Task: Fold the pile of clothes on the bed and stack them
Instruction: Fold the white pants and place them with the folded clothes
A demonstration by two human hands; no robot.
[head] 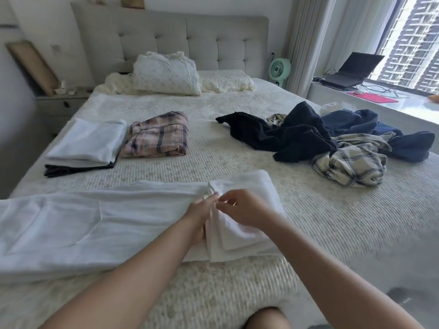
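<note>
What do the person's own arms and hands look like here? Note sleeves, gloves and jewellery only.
Both forearms are bare from the bottom edge of the frame to the wrists, with no sleeves in view. The left hand and right hand wear no gloves. No watch, bracelet or ring is visible, though the picture is slightly blurred.

Soft matt white cloth garment (71, 224) on a ribbed, nubby woven bedspread (308, 233); tufted fabric headboard (190, 36)

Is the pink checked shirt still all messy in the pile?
No, the pink checked shirt lies folded beside the white folded stack, well apart from the messy pile across the bed.
</note>
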